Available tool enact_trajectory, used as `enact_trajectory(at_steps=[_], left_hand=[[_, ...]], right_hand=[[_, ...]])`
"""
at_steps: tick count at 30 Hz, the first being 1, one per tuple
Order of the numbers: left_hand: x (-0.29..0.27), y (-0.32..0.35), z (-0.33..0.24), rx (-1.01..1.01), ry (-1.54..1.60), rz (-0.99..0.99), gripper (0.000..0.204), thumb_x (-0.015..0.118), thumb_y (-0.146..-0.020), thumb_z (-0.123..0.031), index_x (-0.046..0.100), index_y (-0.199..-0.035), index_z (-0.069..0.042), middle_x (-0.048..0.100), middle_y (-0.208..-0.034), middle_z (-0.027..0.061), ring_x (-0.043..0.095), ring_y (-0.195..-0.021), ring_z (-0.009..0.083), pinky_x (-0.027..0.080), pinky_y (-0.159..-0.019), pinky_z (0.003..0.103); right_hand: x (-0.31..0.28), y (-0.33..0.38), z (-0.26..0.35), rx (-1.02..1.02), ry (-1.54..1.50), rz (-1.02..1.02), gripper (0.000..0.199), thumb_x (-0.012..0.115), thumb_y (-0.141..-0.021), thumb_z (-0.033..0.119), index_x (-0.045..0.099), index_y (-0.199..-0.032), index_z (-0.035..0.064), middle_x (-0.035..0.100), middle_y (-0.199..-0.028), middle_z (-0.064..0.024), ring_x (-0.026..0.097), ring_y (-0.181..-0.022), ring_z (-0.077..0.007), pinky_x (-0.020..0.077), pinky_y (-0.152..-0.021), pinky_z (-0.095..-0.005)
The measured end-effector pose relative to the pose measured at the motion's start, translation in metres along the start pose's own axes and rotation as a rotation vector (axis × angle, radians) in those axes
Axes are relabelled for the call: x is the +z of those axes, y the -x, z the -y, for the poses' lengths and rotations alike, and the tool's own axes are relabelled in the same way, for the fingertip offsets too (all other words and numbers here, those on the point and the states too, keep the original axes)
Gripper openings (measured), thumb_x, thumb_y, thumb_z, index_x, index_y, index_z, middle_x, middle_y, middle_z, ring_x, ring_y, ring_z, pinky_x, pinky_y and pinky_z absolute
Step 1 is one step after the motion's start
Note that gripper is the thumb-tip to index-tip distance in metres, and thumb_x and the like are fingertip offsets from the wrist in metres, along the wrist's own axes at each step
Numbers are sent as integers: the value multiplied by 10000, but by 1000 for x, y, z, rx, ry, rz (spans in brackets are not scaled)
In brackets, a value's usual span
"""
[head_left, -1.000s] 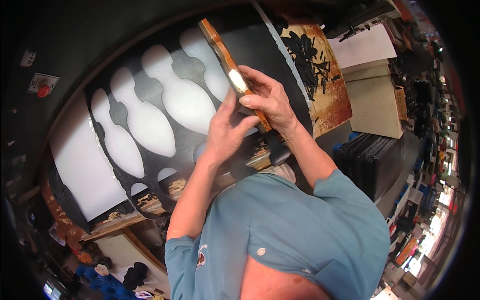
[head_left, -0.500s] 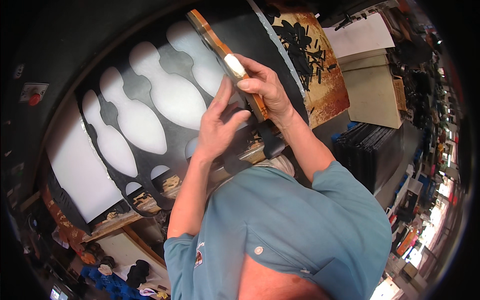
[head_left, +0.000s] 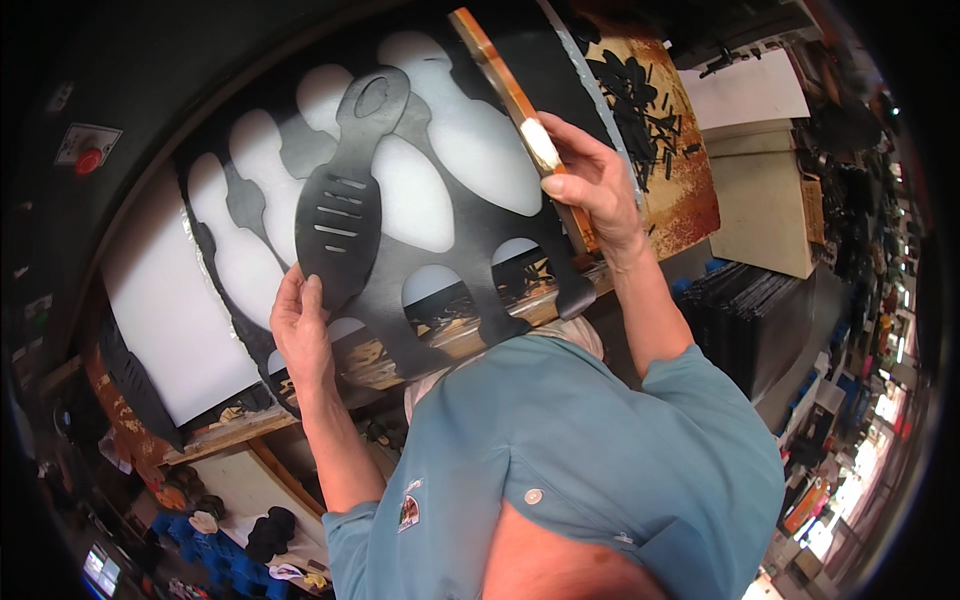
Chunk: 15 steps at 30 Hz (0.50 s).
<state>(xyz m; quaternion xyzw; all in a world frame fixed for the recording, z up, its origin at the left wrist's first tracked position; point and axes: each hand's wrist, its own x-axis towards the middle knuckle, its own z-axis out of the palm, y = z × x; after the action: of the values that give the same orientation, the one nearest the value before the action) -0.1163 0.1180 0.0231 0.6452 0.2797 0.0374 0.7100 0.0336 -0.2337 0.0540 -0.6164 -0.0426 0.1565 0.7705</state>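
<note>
My left hand (head_left: 303, 325) pinches the lower end of a flat black slotted piece (head_left: 340, 215). The piece is shaped like a slotted spoon, with a ringed round end at the top and several slits across its wide part. My right hand (head_left: 590, 185) grips a long orange-brown cutting die (head_left: 500, 80), seen nearly edge-on, with a white patch near my fingers. Under both lies a black sheet (head_left: 400, 300) with several spoon-shaped cut-outs, through which a white board (head_left: 165, 300) shows. The held piece covers part of these openings.
At the right, a rusty tan plate (head_left: 690, 205) carries small black offcuts (head_left: 640, 100). Beyond it stand a beige box (head_left: 765, 200) and a stack of black sheets (head_left: 745, 310). A red button (head_left: 88, 160) sits on the dark machine at the left. Scraps lie along the wooden front edge (head_left: 225, 445).
My left hand has moved left, away from the die, and now holds the black slotted piece over the sheet. My right hand has shifted right with the die.
</note>
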Motion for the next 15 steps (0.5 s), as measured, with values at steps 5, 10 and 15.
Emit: enact_trajectory(at_steps=[5, 10, 15], left_hand=[[13, -17, -15, 22, 72, -20, 460, 666, -1060, -88, 568, -1474, 85, 724, -1283, 148, 686, -1142, 156, 530, -985, 287], [-13, -35, -7, 207, -77, -143, 372, 717, -1035, -46, 656, -1382, 76, 763, -1152, 73, 696, -965, 110, 549, -889, 251], [-157, -49, 13, 413, -199, -463, 371, 735, -1039, -105, 692, -1383, 27, 770, -1154, 89, 716, -961, 136, 580, -903, 282]], right_hand=[[4, 1, -9, -228, 883, -153, 817, 867, -722, 319, 662, -1443, -7, 479, -1586, -274, 544, -1392, -404, 481, -1144, -465], [16, 0, -28, -398, 1351, -153, 806, 833, -694, 286, 645, -1413, -29, 477, -1514, -314, 530, -1242, -477, 500, -1062, -525], [12, 0, -32, -427, 1384, -131, 836, 839, -711, 303, 618, -1447, -27, 462, -1523, -315, 527, -1252, -467, 493, -1074, -522]])
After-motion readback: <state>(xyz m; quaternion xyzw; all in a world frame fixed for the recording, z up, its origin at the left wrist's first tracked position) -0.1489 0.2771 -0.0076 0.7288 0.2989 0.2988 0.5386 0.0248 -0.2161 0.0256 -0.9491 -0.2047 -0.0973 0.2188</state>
